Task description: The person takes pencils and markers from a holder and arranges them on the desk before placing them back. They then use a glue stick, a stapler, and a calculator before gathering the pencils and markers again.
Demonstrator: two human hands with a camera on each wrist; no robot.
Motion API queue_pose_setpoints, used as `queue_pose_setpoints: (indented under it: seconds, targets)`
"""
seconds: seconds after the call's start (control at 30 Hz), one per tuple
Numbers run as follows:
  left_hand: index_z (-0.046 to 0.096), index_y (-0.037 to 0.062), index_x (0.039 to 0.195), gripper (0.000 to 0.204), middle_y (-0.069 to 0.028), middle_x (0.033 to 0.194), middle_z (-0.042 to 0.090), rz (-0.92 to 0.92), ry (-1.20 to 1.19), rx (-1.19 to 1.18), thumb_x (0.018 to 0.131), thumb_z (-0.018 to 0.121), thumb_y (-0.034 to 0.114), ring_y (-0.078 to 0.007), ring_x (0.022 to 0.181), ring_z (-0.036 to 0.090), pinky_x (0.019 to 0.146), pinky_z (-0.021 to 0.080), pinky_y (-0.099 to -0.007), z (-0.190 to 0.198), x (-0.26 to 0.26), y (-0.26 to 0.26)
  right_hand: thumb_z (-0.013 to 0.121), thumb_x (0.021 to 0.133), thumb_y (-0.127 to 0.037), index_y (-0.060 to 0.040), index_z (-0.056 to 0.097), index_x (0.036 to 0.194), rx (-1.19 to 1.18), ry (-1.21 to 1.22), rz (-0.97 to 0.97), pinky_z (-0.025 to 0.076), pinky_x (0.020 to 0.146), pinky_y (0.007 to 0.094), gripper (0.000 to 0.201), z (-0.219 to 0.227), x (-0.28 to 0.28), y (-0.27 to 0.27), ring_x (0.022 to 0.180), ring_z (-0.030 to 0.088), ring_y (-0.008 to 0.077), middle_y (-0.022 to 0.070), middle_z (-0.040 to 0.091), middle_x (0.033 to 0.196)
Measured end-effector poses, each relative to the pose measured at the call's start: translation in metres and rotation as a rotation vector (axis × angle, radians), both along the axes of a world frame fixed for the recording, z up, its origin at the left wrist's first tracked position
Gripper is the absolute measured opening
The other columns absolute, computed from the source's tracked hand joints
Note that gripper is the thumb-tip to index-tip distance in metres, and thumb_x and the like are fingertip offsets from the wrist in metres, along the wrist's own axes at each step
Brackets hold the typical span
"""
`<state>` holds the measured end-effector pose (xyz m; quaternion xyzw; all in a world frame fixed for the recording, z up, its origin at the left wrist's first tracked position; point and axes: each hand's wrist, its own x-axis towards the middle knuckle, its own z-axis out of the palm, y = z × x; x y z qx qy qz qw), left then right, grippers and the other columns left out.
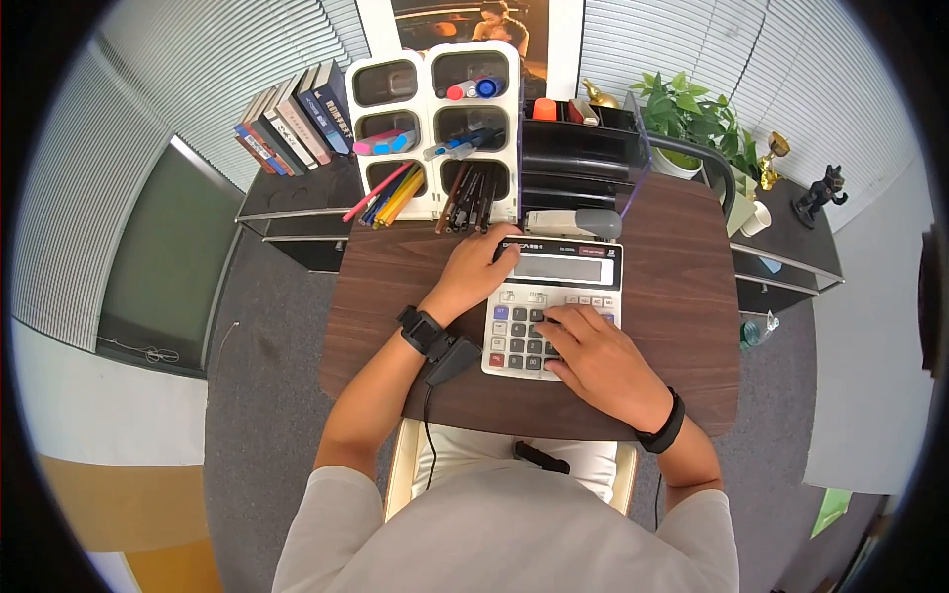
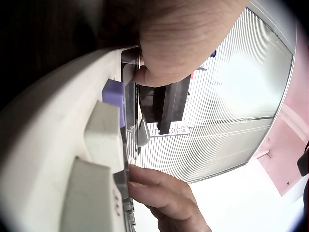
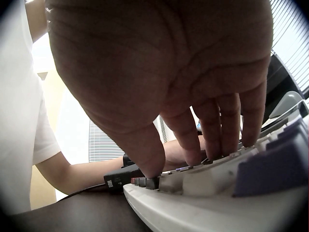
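A white desk calculator (image 1: 502,364) with a dark top panel and grey, blue and red keys lies on the brown desk. At its upper left corner my left hand (image 1: 473,271) holds the edge, the thumb lying on the panel beside the display and the fingers reaching past the top edge. My right hand (image 1: 605,364) is over the lower right keys, palm down, its fingertips on the keypad. From the right wrist view, the fingers (image 3: 210,123) point down onto the keys, and the thumb (image 3: 145,153) comes down at the near edge.
A white organizer (image 1: 428,128) with pens and pencils stands behind the calculator. Beside it are a black tiered rack (image 1: 578,153) and a grey-white stapler-like item (image 1: 573,223). Books (image 1: 297,117) and a potted plant (image 1: 682,114) flank the desk (image 1: 682,296).
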<state>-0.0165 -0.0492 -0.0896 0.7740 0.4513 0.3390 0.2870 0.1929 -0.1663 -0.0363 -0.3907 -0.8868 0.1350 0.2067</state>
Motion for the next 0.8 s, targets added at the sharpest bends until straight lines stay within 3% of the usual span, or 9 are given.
queue_pose_setpoints:
  seconds: [0.67,0.73,0.8]
  targets:
    - [0.058,0.0044,0.107,0.024,-0.02,0.083,0.064,0.011,-0.01,0.007,0.089,0.054,0.021,-0.0387,0.08,0.062,0.072,0.047,-0.0444,0.004,0.0009,-0.0015,0.07,0.077,-0.012,-0.0008,0.056,0.113,0.0,0.009,0.006,0.044,0.096,0.0395,0.04,0.0007,0.0015,-0.0015,0.112,0.05,0.0292,0.0119,0.052,0.118]
    - [0.059,0.0048,0.111,0.026,-0.017,0.095,0.067,0.017,0.061,-0.052,0.091,0.053,0.02,-0.0307,0.087,0.066,0.076,0.048,-0.0362,0.0062,0.0001,-0.0015,0.07,0.077,-0.012,-0.0007,0.056,0.113,0.002,0.008,0.006,0.044,0.096,0.0394,0.04,0.0012,0.0015,-0.0015,0.112,0.05,0.0291,0.012,0.052,0.118]
    - [0.059,0.0048,0.111,0.025,-0.0169,0.095,0.067,0.014,0.059,-0.025,0.091,0.053,0.02,-0.0309,0.087,0.066,0.076,0.048,-0.0362,0.004,-0.0002,-0.0009,0.07,0.077,-0.012,-0.0007,0.056,0.113,0.003,0.005,0.006,0.044,0.096,0.0392,0.04,0.0013,0.0015,-0.0014,0.112,0.05,0.029,0.012,0.052,0.118]
